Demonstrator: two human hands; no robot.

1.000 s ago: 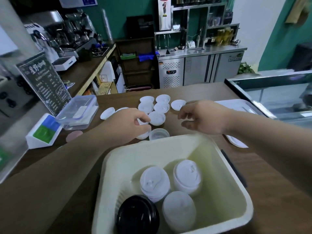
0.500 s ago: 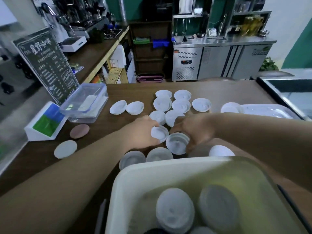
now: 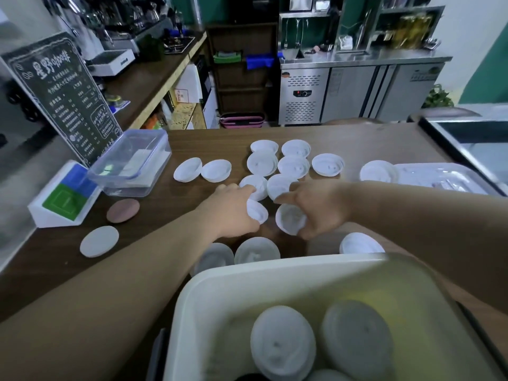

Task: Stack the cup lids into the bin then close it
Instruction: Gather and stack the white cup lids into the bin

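Observation:
A cream bin (image 3: 247, 281) sits at the near edge of the brown counter, with stacks of white lids (image 3: 283, 345) inside it. Several loose white cup lids (image 3: 294, 166) lie spread on the counter beyond it. My left hand (image 3: 231, 213) is closed on one white lid (image 3: 257, 211). My right hand (image 3: 319, 207) grips another white lid (image 3: 290, 218), held tilted just above the counter. More lids (image 3: 257, 250) lie between my hands and the bin's far rim.
A clear plastic box (image 3: 132, 163) and a chalkboard menu sign (image 3: 63, 97) stand at the left, with a white stand (image 3: 63, 196) and two round coasters (image 3: 122, 210) near them. A white tray (image 3: 445, 180) lies at the right.
The view has tilted forward and come closer to the lids. Both hands have closed on lids in the middle of the spread and hold them there.

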